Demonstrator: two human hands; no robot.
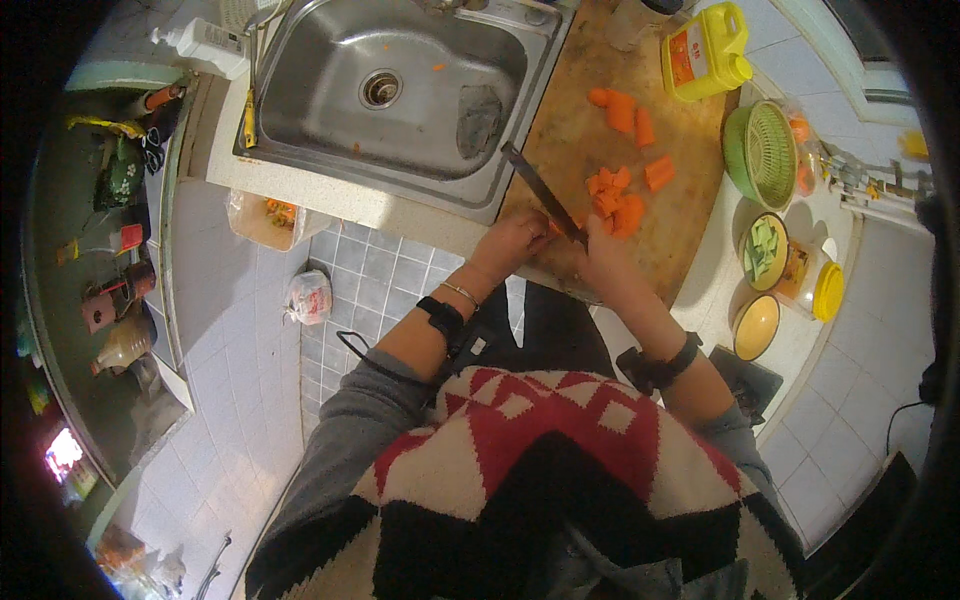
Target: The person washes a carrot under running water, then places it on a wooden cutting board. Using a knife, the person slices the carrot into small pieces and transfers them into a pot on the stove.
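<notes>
My right hand is closed round the handle of a dark-bladed kitchen knife, whose blade points up and left across the wooden cutting board. To its left, the curled fingers of my left hand are at the board's near edge. A bit of orange carrot shows at their tips, mostly hidden by the hand and blade. Cut carrot pieces lie in a loose heap just beyond my right hand. Farther back are a carrot chunk and several longer carrot sections.
A steel sink adjoins the board on the left. At the right stand a yellow jug, a green basket, a bowl of green slices, a small bowl and a yellow-lidded jar. A scrap bin hangs below the counter.
</notes>
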